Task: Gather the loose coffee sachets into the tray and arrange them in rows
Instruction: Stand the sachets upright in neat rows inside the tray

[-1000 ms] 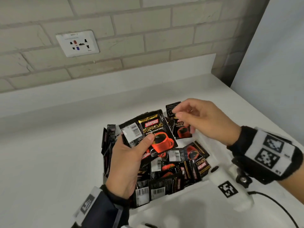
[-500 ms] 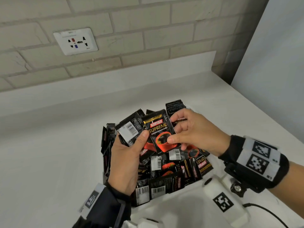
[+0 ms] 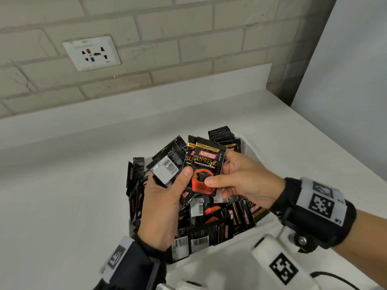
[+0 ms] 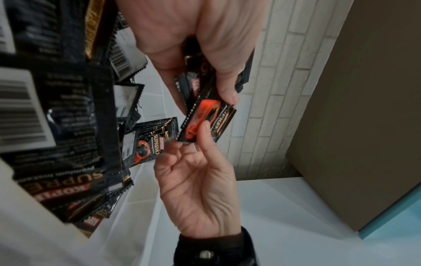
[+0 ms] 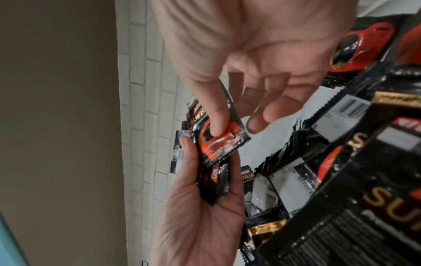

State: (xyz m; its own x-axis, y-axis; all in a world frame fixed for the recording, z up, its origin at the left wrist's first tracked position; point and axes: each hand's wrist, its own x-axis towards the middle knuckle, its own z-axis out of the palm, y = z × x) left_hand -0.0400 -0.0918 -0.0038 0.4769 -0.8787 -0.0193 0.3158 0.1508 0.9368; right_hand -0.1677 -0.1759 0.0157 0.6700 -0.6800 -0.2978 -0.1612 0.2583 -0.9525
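Black coffee sachets (image 3: 211, 225) with red cups printed on them fill a white tray (image 3: 246, 143) in a loose heap. My left hand (image 3: 181, 177) grips a small fanned stack of sachets (image 3: 167, 164) above the heap, thumb on the front. My right hand (image 3: 221, 170) pinches the front sachet (image 3: 206, 164) of that stack, thumb on the red cup and fingers behind. The left wrist view shows the stack (image 4: 205, 84) clamped under my left thumb. In the right wrist view my right thumb presses the front sachet (image 5: 224, 144).
A row of upright sachets (image 3: 219, 132) stands at the tray's far end. The tray sits on a white counter (image 3: 62, 195) against a brick wall with a socket plate (image 3: 92, 52). A pale wall (image 3: 345, 101) closes the right side.
My right hand left the far end of the tray with one sachet and brought it to the left hand's stack. It now lies squared on the front of that stack.
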